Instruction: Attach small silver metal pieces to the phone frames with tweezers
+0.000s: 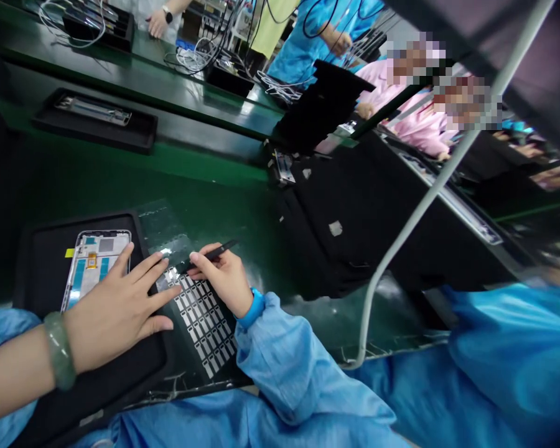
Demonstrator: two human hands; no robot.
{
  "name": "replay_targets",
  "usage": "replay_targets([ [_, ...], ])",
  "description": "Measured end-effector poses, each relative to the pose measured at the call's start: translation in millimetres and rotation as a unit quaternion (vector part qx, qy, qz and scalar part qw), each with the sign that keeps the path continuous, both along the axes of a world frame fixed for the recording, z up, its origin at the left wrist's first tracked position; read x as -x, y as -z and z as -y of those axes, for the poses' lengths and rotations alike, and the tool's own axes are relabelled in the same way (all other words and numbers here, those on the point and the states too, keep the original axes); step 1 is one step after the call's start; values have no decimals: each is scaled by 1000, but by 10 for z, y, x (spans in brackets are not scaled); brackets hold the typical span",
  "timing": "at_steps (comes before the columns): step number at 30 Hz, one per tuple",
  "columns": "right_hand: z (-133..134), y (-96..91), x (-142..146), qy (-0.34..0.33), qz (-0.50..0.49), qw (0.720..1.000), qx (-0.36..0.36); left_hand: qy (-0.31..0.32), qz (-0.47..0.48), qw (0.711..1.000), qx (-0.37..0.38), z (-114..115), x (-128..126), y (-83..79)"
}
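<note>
Over silver labels (198, 323), right hand (221, 280) pinches black tweezers (214, 252)

Readable text: none found. Item 1, sheet of small labels (200, 323): any printing was too small to read. Item 2, phone frame (96, 274): its blue and yellow stickers showed no legible marks.

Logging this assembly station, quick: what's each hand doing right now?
Left hand: open, fingers spread, holding nothing.
Right hand: closed, holding black tweezers.
</note>
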State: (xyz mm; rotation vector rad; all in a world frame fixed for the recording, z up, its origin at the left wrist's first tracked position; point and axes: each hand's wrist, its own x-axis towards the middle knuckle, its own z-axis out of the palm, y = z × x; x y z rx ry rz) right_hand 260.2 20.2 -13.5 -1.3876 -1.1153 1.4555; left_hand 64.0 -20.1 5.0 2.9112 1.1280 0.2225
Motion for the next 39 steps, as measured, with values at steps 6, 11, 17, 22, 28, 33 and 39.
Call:
replay_targets([
  [6, -20, 69, 48, -32, 16, 999, -14, 0, -21, 1000, 7, -30, -8, 21],
  [11, -9, 70, 61, -24, 38, 999, -17, -14, 5, 1000, 22, -14, -13, 35],
  [17, -1, 68, 83, -32, 47, 998, -18, -17, 11, 999, 34, -20, -14, 33],
  [22, -51, 48, 98, -20, 35, 999, 14, -17, 18, 999, 38, -21, -9, 31],
  [28, -188, -101, 44, -27, -106, 989, 95, -24, 38, 998, 50, -24, -19, 39],
  [33, -210, -263, 131, -5, -191, 979, 69, -100, 166, 974, 116, -54, 74, -52],
  [39, -164, -389, 454, -63, -196, 978, 4, -244, 337, 892, 175, -74, 236, -215],
])
